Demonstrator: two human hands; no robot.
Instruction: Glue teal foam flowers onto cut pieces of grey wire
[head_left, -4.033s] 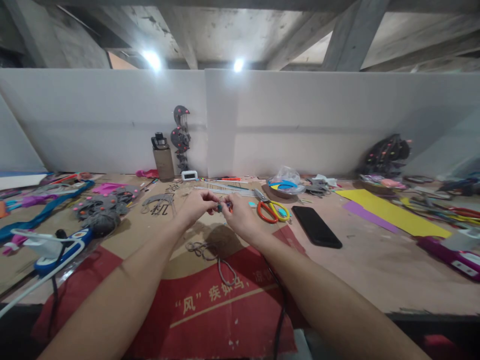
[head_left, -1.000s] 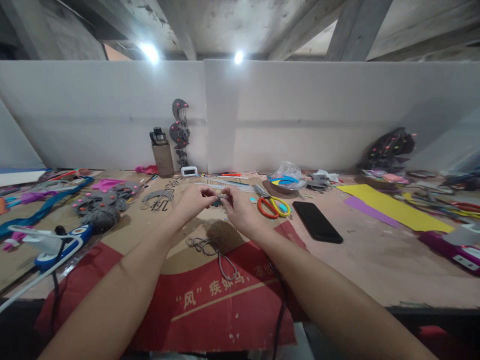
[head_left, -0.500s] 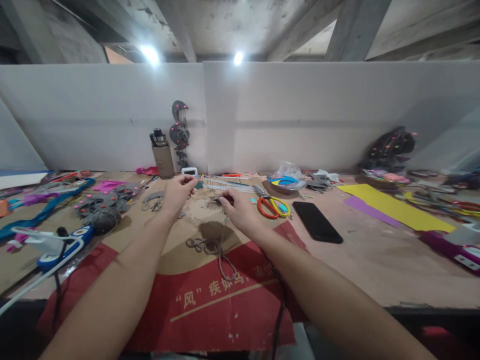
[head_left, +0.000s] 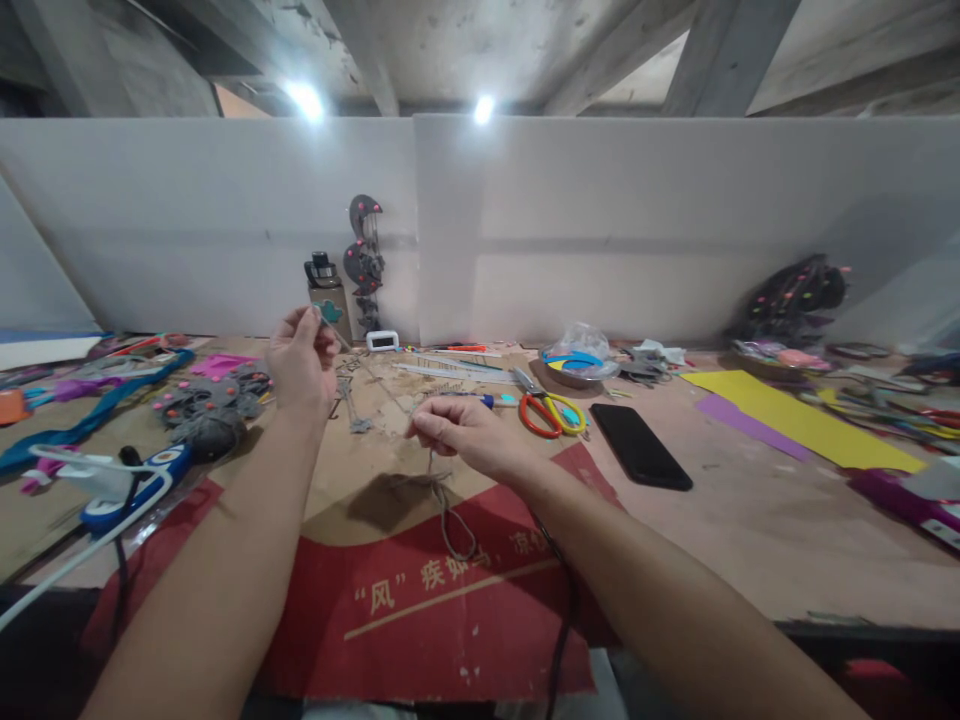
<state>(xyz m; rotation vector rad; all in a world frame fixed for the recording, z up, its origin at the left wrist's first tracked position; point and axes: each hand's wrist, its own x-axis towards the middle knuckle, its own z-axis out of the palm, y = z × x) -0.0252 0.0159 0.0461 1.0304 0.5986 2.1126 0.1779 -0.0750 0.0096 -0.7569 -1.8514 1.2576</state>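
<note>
A small teal cut-out piece (head_left: 328, 312) shows at the fingertips of my left hand (head_left: 301, 360), which is raised in a pinch in front of the bottle. From there a thin grey cord (head_left: 375, 374) runs slanting down to my right hand (head_left: 454, 430). The right fingers are pinched around this cord, low over the middle of the table. Below them its loose end hangs down and lies in loops on the brown and red cardboard (head_left: 405, 640). How the cord meets the teal piece is too small to tell.
Scissors with red and yellow handles (head_left: 551, 412) and a black phone (head_left: 639, 446) lie to the right. A bottle (head_left: 339, 330) stands at the back. Grey pieces with pink pins (head_left: 206, 405) and a blue power strip (head_left: 139, 490) are on the left.
My left hand has moved left and up with the teal piece, drawing the cord out between both hands. My right hand has come slightly nearer and lower, and fewer cord loops show on the cardboard.
</note>
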